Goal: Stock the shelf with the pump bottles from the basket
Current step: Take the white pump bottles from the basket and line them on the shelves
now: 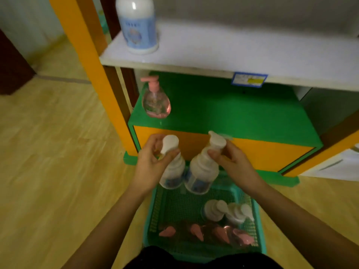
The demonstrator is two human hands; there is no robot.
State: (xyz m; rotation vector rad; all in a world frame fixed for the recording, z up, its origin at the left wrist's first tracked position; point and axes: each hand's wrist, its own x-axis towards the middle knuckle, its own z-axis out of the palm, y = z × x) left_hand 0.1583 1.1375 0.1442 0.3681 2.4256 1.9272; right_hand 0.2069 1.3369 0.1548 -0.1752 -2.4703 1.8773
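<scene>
The left hand (pixel 151 166) grips the left bottle (pixel 173 174) by its white pump. The right hand (pixel 231 162) pinches the right bottle (pixel 202 171) likewise (both translucent, above the basket (pixel 152 220)).

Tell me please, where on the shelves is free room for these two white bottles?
The green shelf is bare right of the pink pump bottle. The white upper shelf is bare right of the large blue-labelled bottle. Crowded: the near end of the basket, full of pump bottles.

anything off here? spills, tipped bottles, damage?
Nothing stands out. The pink pump bottle stands upright on the green shelf. Left hand and right hand hold the left white bottle and right white bottle over the basket. No spill visible; blur hides fine damage.
</scene>
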